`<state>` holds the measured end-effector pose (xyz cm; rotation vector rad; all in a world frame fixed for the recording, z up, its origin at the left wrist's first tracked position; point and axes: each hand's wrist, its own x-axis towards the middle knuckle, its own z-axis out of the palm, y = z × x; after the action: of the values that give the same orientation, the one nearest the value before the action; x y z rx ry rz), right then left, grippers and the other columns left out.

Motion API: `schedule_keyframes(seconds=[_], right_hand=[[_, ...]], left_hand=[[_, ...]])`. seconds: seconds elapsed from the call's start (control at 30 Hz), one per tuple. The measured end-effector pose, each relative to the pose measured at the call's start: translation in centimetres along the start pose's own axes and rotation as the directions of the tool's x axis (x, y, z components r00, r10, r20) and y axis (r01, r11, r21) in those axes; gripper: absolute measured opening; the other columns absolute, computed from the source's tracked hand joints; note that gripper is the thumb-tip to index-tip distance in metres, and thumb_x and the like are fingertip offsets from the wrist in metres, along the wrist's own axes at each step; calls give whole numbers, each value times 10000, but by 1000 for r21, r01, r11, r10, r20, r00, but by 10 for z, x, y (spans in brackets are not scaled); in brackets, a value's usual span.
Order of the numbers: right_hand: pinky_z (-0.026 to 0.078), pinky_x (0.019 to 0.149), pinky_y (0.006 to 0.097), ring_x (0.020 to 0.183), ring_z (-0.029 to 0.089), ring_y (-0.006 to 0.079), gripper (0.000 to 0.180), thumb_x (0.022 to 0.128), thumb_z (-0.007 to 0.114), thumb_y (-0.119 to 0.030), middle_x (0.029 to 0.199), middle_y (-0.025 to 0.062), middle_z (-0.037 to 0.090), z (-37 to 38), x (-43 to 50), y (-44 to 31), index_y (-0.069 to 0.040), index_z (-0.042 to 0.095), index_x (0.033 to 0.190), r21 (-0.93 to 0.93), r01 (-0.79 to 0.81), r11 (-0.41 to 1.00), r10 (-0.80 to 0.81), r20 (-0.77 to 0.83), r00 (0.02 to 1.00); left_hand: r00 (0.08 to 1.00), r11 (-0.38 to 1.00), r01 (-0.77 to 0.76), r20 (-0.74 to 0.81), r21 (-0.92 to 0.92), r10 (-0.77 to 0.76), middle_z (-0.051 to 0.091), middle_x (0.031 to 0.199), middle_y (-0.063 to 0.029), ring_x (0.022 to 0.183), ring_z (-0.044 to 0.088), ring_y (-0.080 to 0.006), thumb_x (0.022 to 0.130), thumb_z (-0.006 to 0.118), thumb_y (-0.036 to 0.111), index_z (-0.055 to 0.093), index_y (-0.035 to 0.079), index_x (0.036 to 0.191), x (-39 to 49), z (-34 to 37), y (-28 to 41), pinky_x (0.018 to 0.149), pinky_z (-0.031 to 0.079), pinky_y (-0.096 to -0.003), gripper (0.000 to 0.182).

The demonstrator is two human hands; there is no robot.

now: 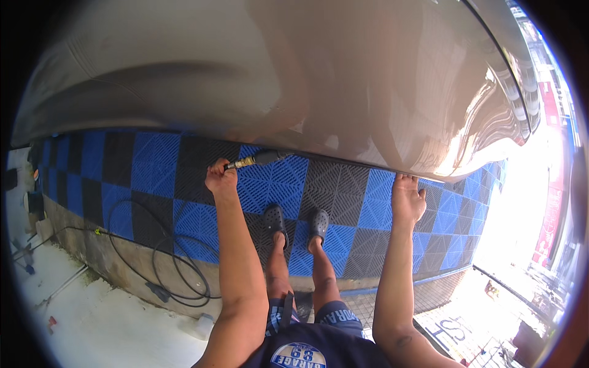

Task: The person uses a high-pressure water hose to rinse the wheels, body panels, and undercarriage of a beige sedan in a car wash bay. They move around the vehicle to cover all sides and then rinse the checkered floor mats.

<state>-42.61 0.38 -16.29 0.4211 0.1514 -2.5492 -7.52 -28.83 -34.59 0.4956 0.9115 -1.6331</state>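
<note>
A glossy bronze-coloured car body panel [331, 83] fills the top of the view, its lower edge curving above the floor. My left hand [222, 179] is closed around the rear of a spray nozzle [267, 158] with a brass-coloured fitting and dark body. The nozzle's tip points right, close to the panel's lower edge. My right hand [407, 202] is palm up at that edge, farther right, thumb apart from the fingers. Its fingertips are hidden under the panel, so I cannot tell how firmly they touch it.
Blue and black grated floor tiles [331, 193] lie under my dark clogs [275, 223]. A black hose [158, 271] lies in loops at lower left, across a raised concrete edge [124, 264]. Pale, wet-looking ground [106, 317] lies beyond it. Strong sunlight washes out the right side.
</note>
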Motion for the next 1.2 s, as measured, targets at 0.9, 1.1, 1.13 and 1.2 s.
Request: schedule_keyframes(seconds=[0.9, 1.1, 1.13, 1.2], right_hand=[[217, 1280, 555, 1558, 279, 370, 905, 1075, 162, -686, 1664, 213, 344, -11, 11, -35, 58, 328, 1562, 132, 17, 991, -27, 71, 997], [209, 1282, 558, 1557, 274, 370, 912, 1076, 157, -684, 1672, 208, 327, -16, 18, -52, 67, 298, 1574, 153, 28, 988, -37, 61, 997], [209, 1282, 557, 1557, 274, 370, 911, 1076, 157, -684, 1673, 208, 324, -17, 19, -55, 67, 296, 1574, 153, 28, 988, -38, 60, 997], [211, 1281, 556, 1553, 280, 368, 909, 1077, 158, -682, 1671, 209, 325, -17, 20, -61, 67, 295, 1574, 160, 18, 987, -29, 65, 997]], left_hand=[[993, 969, -115, -3, 219, 119, 272, 567, 3, 452, 200, -153, 1133, 254, 322, 361, 155, 782, -13, 9, -89, 449, 280, -300, 404], [996, 951, -76, 57, 301, 61, 275, 545, 23, 432, 223, -135, 1137, 258, 304, 378, 166, 744, -26, 7, -119, 429, 296, -291, 433], [996, 946, -73, 68, 316, 54, 279, 539, 25, 427, 234, -134, 1136, 264, 300, 388, 162, 737, -28, 6, -123, 426, 303, -287, 440], [994, 927, -86, 98, 366, 54, 288, 525, 29, 416, 255, -130, 1134, 276, 292, 407, 154, 723, -31, 4, -132, 421, 316, -279, 452]])
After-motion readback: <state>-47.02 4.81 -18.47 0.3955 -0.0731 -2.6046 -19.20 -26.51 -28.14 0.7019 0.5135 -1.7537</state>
